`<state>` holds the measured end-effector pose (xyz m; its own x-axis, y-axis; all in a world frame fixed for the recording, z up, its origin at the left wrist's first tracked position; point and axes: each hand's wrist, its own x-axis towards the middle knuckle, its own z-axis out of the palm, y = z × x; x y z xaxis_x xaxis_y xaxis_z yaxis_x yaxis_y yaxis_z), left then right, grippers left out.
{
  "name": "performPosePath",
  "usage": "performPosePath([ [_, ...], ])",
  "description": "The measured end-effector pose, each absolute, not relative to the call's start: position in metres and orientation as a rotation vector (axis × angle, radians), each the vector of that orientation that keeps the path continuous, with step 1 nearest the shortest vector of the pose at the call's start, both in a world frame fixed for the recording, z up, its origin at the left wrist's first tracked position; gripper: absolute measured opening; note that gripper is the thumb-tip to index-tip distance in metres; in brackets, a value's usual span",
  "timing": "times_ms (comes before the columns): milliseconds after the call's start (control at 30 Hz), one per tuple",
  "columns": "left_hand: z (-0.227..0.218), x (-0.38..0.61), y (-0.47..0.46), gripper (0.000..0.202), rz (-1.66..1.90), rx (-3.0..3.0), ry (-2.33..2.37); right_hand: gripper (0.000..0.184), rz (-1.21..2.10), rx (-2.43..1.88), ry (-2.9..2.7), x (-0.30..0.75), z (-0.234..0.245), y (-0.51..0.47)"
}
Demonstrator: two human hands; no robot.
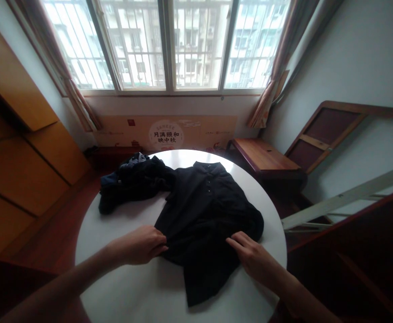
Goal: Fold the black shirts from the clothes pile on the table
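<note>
Two bare hands work the near hem of a black, short-sleeved, buttoned cloth shirt (205, 211) spread on a round white table (122, 287).

The left hand (139, 244) is curled, fingertips pinching the hem's left edge; the right hand (253, 260) lies open and flat on the cloth, gripping nothing. Smoothing would likely go best with the pinch held taut while the flat palm sweeps away from it. Beyond the pinch lies a heap of dark clothes (131, 181). Farther off, an orange cardboard panel (166, 132) reads "月满颐和 映中秋".
</note>
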<state>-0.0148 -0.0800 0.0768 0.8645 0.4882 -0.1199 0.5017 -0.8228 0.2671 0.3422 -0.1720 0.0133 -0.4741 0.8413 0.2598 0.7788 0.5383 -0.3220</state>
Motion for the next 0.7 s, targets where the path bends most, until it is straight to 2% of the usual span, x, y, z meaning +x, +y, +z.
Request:
performPosePath([
  [67, 0.086, -0.02, -0.081, 0.028, -0.1, 2.71, 0.691, 0.04, 0.326, -1.302, -2.438, 0.352, 0.018, -0.173],
  [233, 0.086, -0.021, -0.066, 0.046, -0.258, 2.574, 0.722, 0.015, 0.717, -1.295, -2.407, 0.397, 0.062, -0.168],
  [300, 0.081, -0.011, -0.056, 0.049, -0.175, 2.606, 0.773, 0.012, 0.827, -1.346, -2.364, 0.409, 0.077, -0.16],
  [367, 0.075, 0.01, -0.042, 0.048, 0.035, 2.694, 0.855, 0.025, 0.81, -1.452, -2.372, 0.407, 0.079, -0.145],
  [467, 0.06, 0.049, -0.011, 0.039, 0.28, 2.783, 0.99, 0.07, 0.562, -1.658, -2.385, 0.383, 0.06, -0.114],
  [533, 0.044, 0.07, 0.016, 0.041, 0.28, 2.81, 1.175, 0.074, 0.418, -1.808, -2.38, 0.365, 0.04, -0.09],
  [633, 0.02, 0.082, 0.058, 0.068, 0.121, 2.67, 1.462, 0.071, 0.329, -1.979, -2.371, 0.356, 0.016, -0.054],
  [700, 0.009, 0.079, 0.082, 0.077, 0.066, 2.556, 1.541, 0.071, 0.31, -2.01, -2.359, 0.36, 0.01, -0.033],
])
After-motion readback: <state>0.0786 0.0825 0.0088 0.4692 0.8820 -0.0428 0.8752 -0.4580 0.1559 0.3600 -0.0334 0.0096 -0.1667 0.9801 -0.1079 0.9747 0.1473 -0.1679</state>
